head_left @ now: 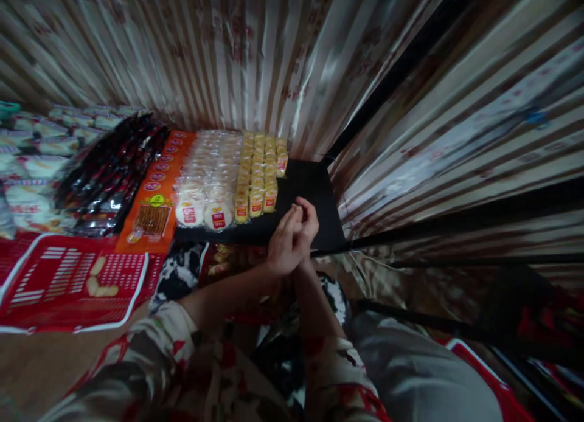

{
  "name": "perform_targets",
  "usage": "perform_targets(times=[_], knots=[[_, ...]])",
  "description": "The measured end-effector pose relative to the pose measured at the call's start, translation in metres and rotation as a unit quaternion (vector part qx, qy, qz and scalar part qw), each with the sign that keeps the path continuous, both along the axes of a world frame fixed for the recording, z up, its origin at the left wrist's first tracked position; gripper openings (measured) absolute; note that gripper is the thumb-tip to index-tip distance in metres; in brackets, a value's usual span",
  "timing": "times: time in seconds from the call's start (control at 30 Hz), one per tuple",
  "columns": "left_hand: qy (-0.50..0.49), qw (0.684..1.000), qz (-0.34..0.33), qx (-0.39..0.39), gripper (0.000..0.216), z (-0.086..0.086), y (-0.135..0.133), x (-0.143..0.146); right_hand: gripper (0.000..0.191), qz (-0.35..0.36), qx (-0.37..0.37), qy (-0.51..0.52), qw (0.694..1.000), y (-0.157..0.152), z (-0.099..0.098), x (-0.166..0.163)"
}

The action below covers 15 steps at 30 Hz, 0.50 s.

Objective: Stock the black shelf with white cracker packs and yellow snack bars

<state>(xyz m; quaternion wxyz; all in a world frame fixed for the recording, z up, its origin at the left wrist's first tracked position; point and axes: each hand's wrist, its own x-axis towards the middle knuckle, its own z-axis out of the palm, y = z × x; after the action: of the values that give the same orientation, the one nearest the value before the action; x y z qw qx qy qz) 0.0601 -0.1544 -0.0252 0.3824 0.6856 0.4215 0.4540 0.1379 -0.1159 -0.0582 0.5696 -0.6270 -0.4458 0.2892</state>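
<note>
My left hand (281,242) and my right hand (306,224) are pressed together over the front edge of a black shelf (314,191). The fingers of both hands are closed against each other, and I cannot tell whether anything small is between them. Just to the left of my hands, rows of small yellow-wrapped snack packs (260,179) and clear packs of round white cakes (207,179) lie on the shelf. Both forearms wear patterned sleeves with red marks.
Further left lie an orange snack pack (157,194), black-and-red packets (112,172), pale wrapped goods (34,160) and a red printed carton (68,282). A striped shiny curtain (237,57) hangs behind and to the right. Black frame bars (410,239) cross at the right.
</note>
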Motion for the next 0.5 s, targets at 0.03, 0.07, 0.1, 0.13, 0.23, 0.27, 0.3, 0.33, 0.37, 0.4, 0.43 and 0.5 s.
perform_targets(times=[0.03, 0.07, 0.1, 0.13, 0.23, 0.27, 0.3, 0.33, 0.37, 0.4, 0.43, 0.5], knots=[[0.007, 1.000, -0.008, 0.024, 0.051, 0.001, -0.018, -0.012, 0.040, -0.013, 0.012, 0.021, 1.000, -0.019, 0.000, -0.011], [0.014, 0.999, -0.008, 0.038, 0.049, 0.000, -0.034, -0.024, 0.038, -0.015, 0.025, 0.029, 0.999, -0.038, -0.001, -0.022], [0.026, 0.999, -0.003, 0.029, 0.047, -0.002, -0.050, -0.035, 0.035, -0.007, 0.035, 0.022, 0.999, -0.056, -0.003, -0.034], [0.039, 0.999, 0.008, 0.015, 0.045, -0.006, -0.064, -0.047, 0.033, 0.001, 0.043, 0.005, 0.999, -0.072, -0.007, -0.045], [0.088, 0.996, 0.027, -0.015, 0.043, -0.028, -0.096, -0.081, 0.029, 0.075, 0.019, -0.061, 0.995, -0.109, -0.027, -0.074], [0.116, 0.992, 0.030, -0.041, 0.043, -0.036, -0.102, -0.092, 0.029, 0.105, -0.004, -0.079, 0.991, -0.117, -0.036, -0.081], [0.153, 0.985, 0.033, -0.079, 0.043, -0.045, -0.106, -0.103, 0.029, 0.134, -0.034, -0.096, 0.986, -0.122, -0.045, -0.087], [0.196, 0.973, 0.033, -0.122, 0.042, -0.053, -0.107, -0.113, 0.031, 0.168, -0.073, -0.111, 0.977, -0.125, -0.053, -0.092], [0.244, 0.956, 0.022, -0.164, 0.041, -0.061, -0.105, -0.122, 0.033, 0.207, -0.120, -0.126, 0.963, -0.126, -0.061, -0.097], [0.294, 0.936, 0.005, -0.192, 0.041, -0.067, -0.102, -0.131, 0.034, 0.246, -0.171, -0.140, 0.944, -0.125, -0.069, -0.102], [0.343, 0.917, -0.003, -0.203, 0.040, -0.073, -0.097, -0.139, 0.034, 0.280, -0.220, -0.152, 0.922, -0.123, -0.075, -0.106], [0.422, 0.887, -0.011, -0.187, 0.038, -0.082, -0.086, -0.153, 0.030, 0.318, -0.287, -0.166, 0.888, -0.118, -0.084, -0.114]])
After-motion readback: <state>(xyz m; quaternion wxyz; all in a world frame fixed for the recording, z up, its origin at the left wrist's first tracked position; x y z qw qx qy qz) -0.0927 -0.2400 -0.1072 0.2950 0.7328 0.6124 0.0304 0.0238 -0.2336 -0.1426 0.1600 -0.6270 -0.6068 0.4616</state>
